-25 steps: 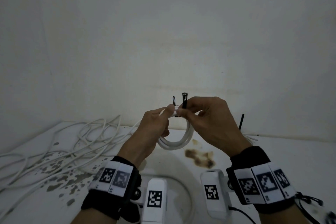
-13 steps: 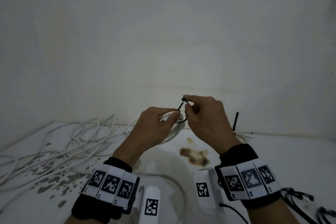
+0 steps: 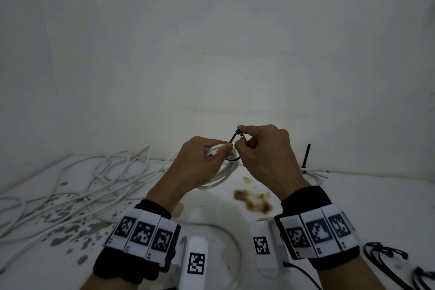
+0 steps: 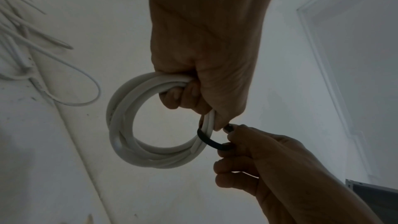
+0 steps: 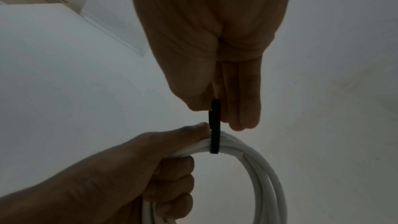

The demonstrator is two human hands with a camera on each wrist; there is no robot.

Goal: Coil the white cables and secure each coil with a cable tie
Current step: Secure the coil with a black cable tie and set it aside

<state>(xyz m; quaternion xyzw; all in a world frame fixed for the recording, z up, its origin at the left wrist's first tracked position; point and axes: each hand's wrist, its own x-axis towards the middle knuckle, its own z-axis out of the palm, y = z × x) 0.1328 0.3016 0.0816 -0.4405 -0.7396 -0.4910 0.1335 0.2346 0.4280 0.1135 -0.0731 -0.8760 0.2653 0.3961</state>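
Above the tabletop (image 3: 353,195), left hand (image 3: 200,162) grips one coil (image 4: 129,125), right hand (image 3: 266,155) pinches its tie (image 5: 215,134), not yet tight; loose cables (image 3: 70,183) at the left edge remain.

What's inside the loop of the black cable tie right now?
The black cable tie loops around the strands of the white coil. Its head is covered by the right hand; the left hand hides the neighbouring strands.

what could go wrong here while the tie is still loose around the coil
1. The black cable tie forms a slack loop around the white coil, pinched only by the right hand; a slip could let it spring open.
2. The left hand grips the coil on one side only, so the free turns could fan out before the tie is tight.
3. A left fingertip sits right beside the tie and could get pinched.
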